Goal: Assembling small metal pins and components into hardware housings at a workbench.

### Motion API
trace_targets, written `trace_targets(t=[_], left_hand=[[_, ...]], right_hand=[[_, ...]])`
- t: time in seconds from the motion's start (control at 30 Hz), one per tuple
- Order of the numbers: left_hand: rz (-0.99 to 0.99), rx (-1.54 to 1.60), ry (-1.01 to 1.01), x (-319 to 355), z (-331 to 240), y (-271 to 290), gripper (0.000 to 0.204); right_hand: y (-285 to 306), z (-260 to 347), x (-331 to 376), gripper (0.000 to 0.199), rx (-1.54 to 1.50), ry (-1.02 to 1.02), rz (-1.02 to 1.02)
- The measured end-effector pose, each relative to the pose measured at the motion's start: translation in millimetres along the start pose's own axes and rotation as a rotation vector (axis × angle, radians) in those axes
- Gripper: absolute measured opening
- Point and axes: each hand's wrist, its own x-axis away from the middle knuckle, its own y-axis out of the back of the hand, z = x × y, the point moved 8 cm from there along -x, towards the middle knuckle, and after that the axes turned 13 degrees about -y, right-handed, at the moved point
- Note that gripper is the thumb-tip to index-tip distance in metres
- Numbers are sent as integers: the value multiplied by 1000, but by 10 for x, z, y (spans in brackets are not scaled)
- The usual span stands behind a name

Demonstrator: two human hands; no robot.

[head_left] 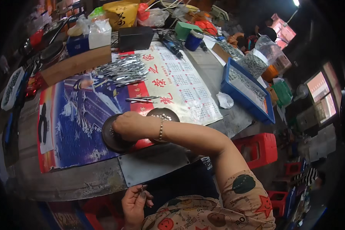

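My right hand (129,126) reaches across the table into a dark round dish (110,141); its fingers are bent and closed, their tips mostly hidden. A second dark dish (171,115), holding small shiny bits, sits just beside the right wrist. Close to my body, below the table edge, my left hand (135,202) is closed in a pinch, and a small thin tip shows at its fingers. Beyond the dishes lie a few slender shiny metal pieces (142,99) and a large pile of similar pieces (124,69).
A printed calendar sheet (197,103) covers the table. Black-handled pliers (43,124) lie at left; a wooden block (76,65) stands behind. To the right are a blue tray (226,82) of small metal parts, crumpled white paper (225,100) and a red stool (270,147).
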Motion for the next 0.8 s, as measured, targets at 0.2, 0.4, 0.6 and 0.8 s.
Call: trace_targets(t=[0.2,0.4,0.6,0.8], left_hand=[[29,-59,60,57,-70,-173,21],[50,-99,56,62,-71,-251,21],[-12,0,-21,77,59,-224,19],[30,-23,5,144,84,-254,22]], right_hand=[[185,-111,199,17,-315,-14,-56],[306,-250,343,14,-549,-29,-184],[295,-294,445,12,-640,-9,-259],[277,-264,544,10,-680,-19,-281]])
